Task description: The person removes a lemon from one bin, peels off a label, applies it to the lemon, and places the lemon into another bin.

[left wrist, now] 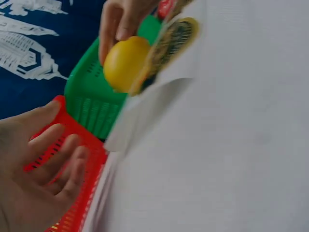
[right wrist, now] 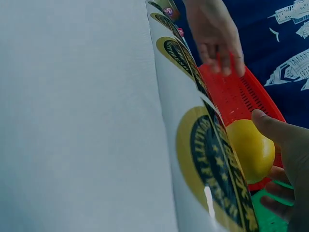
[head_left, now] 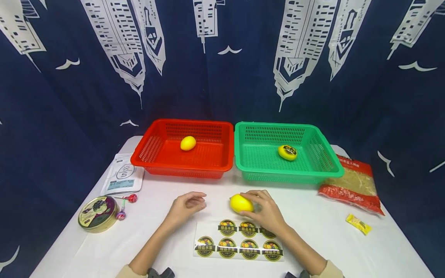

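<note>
My right hand (head_left: 263, 208) holds a yellow lemon (head_left: 240, 203) between thumb and fingers, just beyond a sheet of round stickers (head_left: 212, 241). In the right wrist view the same lemon (right wrist: 251, 152) sits against the thumb. My left hand (head_left: 187, 206) hovers to the left of the lemon with its fingers loosely bent and nothing in them; the left wrist view also shows this hand (left wrist: 43, 164) without anything in its grasp. The sticker sheet lies on the white table, its black-and-gold labels in two rows, one spot in the near-left part of the upper row being bare.
Behind the hands stand a red basket (head_left: 184, 168) holding one lemon (head_left: 188, 143) and a green basket (head_left: 288, 175) holding a labelled lemon (head_left: 287, 153). A round tin (head_left: 98, 214), lollipops (head_left: 121, 215) and a white pouch (head_left: 123, 175) lie left; a red bag (head_left: 354, 185) and yellow packet (head_left: 358, 224) right.
</note>
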Action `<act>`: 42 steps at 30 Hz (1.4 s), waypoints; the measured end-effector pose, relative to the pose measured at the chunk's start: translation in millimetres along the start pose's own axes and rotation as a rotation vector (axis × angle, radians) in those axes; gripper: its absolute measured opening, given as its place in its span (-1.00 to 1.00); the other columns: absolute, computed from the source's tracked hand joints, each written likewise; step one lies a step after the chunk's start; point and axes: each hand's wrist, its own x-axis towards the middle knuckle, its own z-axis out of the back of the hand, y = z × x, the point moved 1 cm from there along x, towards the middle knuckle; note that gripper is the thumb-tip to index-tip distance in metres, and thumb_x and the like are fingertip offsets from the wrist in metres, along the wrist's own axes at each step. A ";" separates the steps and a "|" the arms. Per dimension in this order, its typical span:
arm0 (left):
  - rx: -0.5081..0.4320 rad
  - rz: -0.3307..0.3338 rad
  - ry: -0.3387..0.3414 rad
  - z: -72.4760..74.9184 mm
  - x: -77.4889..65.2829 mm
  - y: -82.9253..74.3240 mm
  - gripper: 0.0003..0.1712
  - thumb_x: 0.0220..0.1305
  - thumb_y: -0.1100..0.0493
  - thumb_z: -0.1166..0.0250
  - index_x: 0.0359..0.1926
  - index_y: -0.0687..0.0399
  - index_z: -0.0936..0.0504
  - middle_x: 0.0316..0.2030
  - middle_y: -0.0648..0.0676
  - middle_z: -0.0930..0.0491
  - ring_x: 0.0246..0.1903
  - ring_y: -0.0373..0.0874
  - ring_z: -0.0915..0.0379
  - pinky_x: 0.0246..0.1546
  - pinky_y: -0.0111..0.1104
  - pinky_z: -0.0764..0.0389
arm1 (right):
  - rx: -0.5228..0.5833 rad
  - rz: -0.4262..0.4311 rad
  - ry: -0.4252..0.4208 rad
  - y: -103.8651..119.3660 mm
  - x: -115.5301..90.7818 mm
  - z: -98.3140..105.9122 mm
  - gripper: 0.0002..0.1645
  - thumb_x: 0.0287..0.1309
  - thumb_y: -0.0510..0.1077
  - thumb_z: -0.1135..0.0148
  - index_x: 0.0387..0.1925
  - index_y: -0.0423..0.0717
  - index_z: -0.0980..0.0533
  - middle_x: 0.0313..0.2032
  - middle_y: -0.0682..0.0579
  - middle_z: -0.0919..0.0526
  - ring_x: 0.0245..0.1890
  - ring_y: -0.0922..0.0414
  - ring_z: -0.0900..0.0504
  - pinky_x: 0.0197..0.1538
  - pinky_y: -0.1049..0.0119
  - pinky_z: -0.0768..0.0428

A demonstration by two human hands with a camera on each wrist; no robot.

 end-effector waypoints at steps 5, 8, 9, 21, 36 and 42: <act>0.228 -0.058 0.266 -12.1 -8.5 8.3 -0.56 0.00 -0.08 -0.40 -0.08 -0.03 -0.65 -0.30 -0.16 -0.62 -0.31 -0.29 -0.50 -0.28 -0.44 -0.54 | 0.077 0.028 -0.048 2.7 -6.2 8.6 -0.42 -0.23 0.03 -0.50 -0.06 0.00 -0.59 -0.07 0.08 -0.57 -0.07 0.17 -0.41 -0.04 0.25 -0.46; 0.287 -0.117 0.306 -14.7 -11.0 8.7 -0.58 -0.03 -0.10 -0.41 -0.13 -0.07 -0.68 -0.35 -0.22 -0.60 -0.30 -0.32 -0.47 -0.23 -0.44 -0.53 | 0.155 0.058 -0.093 7.8 -11.3 11.1 -0.50 -0.19 -0.08 -0.49 -0.10 -0.01 -0.60 -0.12 0.09 -0.58 -0.11 0.16 -0.43 -0.03 0.38 -0.44; 0.289 -0.126 0.313 -15.3 -11.5 8.8 -0.60 -0.04 -0.09 -0.42 -0.15 -0.08 -0.69 -0.36 -0.23 -0.60 -0.30 -0.32 -0.47 -0.22 -0.44 -0.53 | 0.180 0.068 -0.105 10.0 -12.9 11.1 -0.53 -0.18 -0.12 -0.49 -0.11 -0.01 -0.60 -0.14 0.10 -0.59 -0.13 0.16 -0.44 -0.04 0.42 -0.44; 0.030 0.055 0.346 -19.3 -13.3 -2.5 -0.72 -0.06 0.10 -0.47 -0.24 -0.05 -0.72 -0.34 -0.12 -0.65 -0.25 -0.24 -0.56 -0.16 -0.42 -0.56 | 0.235 0.133 0.010 37.4 -15.2 3.1 -0.65 -0.05 -0.15 -0.40 -0.14 -0.11 -0.62 -0.25 0.14 -0.64 -0.22 0.26 -0.45 -0.16 0.52 -0.48; -0.161 0.100 0.316 -20.3 -18.4 -26.0 -0.76 -0.01 0.26 -0.42 -0.24 0.20 -0.71 -0.30 0.01 -0.64 -0.20 -0.11 -0.49 -0.12 -0.35 -0.49 | 0.284 0.164 0.007 41.1 -13.9 -5.8 -0.82 -0.06 -0.15 -0.41 -0.32 0.08 -0.65 -0.34 0.26 -0.63 -0.28 0.26 -0.44 -0.24 0.47 -0.47; -0.087 0.082 0.281 -21.4 -16.3 -8.1 -0.78 -0.03 0.13 -0.45 -0.28 0.04 -0.74 -0.33 -0.05 -0.65 -0.30 -0.20 -0.44 -0.35 -0.49 -0.38 | 0.385 0.202 0.006 43.1 -14.9 -5.5 -0.79 -0.08 -0.25 -0.41 -0.36 0.08 -0.63 -0.37 0.26 -0.65 -0.28 0.25 -0.49 -0.20 0.45 -0.51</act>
